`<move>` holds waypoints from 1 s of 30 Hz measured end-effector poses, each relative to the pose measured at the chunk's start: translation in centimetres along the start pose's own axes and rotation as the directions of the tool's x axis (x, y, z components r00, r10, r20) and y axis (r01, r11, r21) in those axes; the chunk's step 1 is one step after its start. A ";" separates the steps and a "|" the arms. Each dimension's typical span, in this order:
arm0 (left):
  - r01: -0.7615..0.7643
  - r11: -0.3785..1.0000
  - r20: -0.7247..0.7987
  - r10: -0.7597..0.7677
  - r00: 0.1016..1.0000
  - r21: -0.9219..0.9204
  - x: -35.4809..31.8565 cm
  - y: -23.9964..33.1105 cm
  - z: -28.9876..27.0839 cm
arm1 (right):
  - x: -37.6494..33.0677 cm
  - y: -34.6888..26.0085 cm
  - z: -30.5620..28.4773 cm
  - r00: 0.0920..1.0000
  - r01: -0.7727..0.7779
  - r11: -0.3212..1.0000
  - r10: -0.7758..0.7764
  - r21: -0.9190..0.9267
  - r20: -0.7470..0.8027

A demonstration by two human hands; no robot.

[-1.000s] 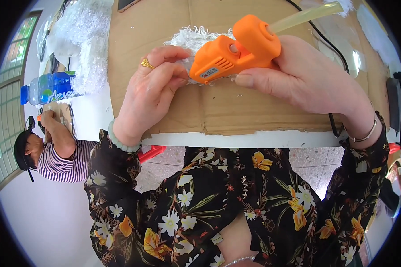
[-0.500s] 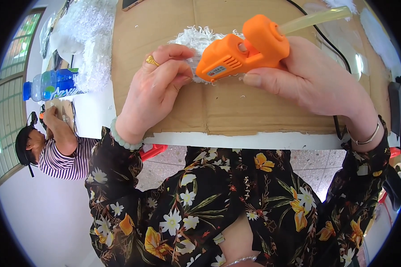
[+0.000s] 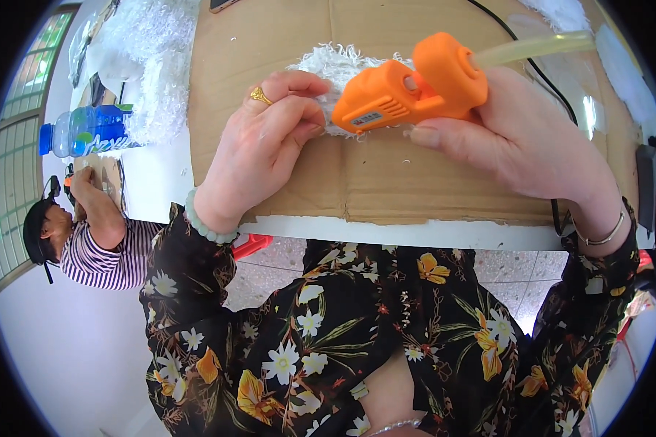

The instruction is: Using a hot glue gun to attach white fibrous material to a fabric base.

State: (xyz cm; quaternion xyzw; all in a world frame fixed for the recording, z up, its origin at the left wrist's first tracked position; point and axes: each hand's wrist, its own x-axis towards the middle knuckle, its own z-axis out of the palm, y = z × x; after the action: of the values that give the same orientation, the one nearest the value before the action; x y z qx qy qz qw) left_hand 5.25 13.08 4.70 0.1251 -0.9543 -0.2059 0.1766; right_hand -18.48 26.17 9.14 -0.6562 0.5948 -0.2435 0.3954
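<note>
- The right hand [image 3: 517, 138] is closed around an orange glue gun [image 3: 408, 91] in the upper centre of the frame, nozzle aimed left at the white fluffy piece [image 3: 335, 62].
- The left hand [image 3: 262, 146] curls over that piece, fingertips pinching it against the cardboard sheet [image 3: 386, 182].
- The step likely goes best with fingertips kept clear of the nozzle and the piece pressed flat.
- A water bottle [image 3: 87, 131] lies at the far left.

White table [image 3: 444, 234] over speckled floor [image 3: 270, 273]; windows [image 3: 11, 167], seemingly daylit, at left.
</note>
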 end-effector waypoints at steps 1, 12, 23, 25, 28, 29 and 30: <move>0.004 1.000 -0.004 -0.004 1.000 0.003 -0.1 0.0 0.0 | -0.2 0.0 0.0 1.000 -0.018 0.999 0.018 -0.029 -0.002; -0.005 0.996 -0.035 0.008 0.999 0.093 0.0 -0.2 0.5 | -0.9 -0.2 -0.9 0.999 -0.026 0.997 0.028 -0.070 0.027; -0.102 0.990 -0.121 0.114 0.986 0.102 0.3 -1.0 0.6 | -3.2 1.2 -1.4 0.970 -0.222 0.952 0.238 0.212 -0.050; -0.088 0.996 -0.090 0.090 0.992 0.021 0.6 -0.7 -0.1 | -3.8 1.5 -1.5 0.970 -0.214 0.946 0.236 0.244 -0.064; 0.026 0.995 -0.033 -0.029 0.999 -0.093 0.8 -0.2 -0.6 | -4.1 1.8 -1.0 0.971 -0.154 0.934 0.204 0.322 -0.127; -0.035 0.999 -0.067 0.035 0.997 -0.007 0.8 -0.4 -0.4 | -4.1 1.9 -0.8 0.969 -0.104 0.927 0.177 0.361 -0.175; -0.095 0.992 -0.095 0.103 0.990 0.081 0.8 -0.6 -0.1 | -4.0 2.1 -0.7 0.969 -0.104 0.928 0.175 0.358 -0.173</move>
State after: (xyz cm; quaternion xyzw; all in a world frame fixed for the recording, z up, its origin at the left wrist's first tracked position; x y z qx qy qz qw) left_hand 4.68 12.28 4.77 0.0943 -0.9566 -0.1537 0.2288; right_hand -21.01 29.97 8.43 -0.5040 0.6250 -0.3808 0.4587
